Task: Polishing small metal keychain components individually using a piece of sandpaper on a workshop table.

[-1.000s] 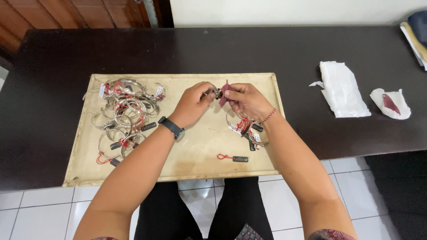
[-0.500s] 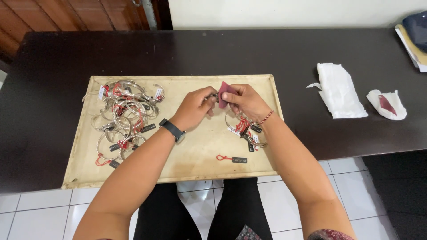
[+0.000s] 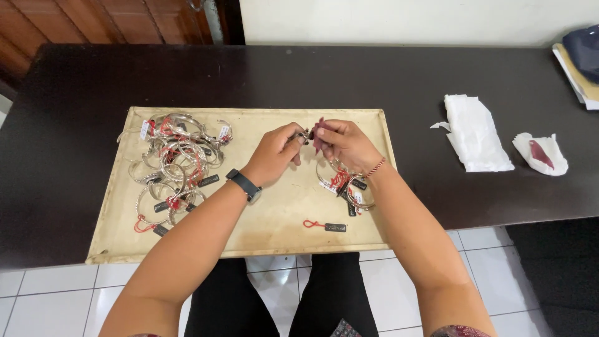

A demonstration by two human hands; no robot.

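My left hand (image 3: 274, 153) and my right hand (image 3: 343, 142) meet above the middle of a beige tray (image 3: 262, 224). Between the fingertips of my left hand is a small silver piece of jewellery (image 3: 304, 135). My right hand pinches a dark red cloth (image 3: 318, 134) against it. A heap of silver bangles with red strings and dark tags (image 3: 178, 165) lies on the tray's left side. A smaller group of bangles (image 3: 343, 184) sits under my right wrist. One loose dark tag on a red string (image 3: 327, 226) lies near the tray's front edge.
The tray rests on a dark wooden table (image 3: 93, 87). A folded white cloth (image 3: 474, 134) and a crumpled white tissue with a dark red stain (image 3: 541, 153) lie to the right. Stacked items (image 3: 580, 62) sit at the far right corner. White floor tiles show below.
Both hands stay together over the tray's middle, shifting slightly; the red cloth in my right hand moves against the small silver piece.
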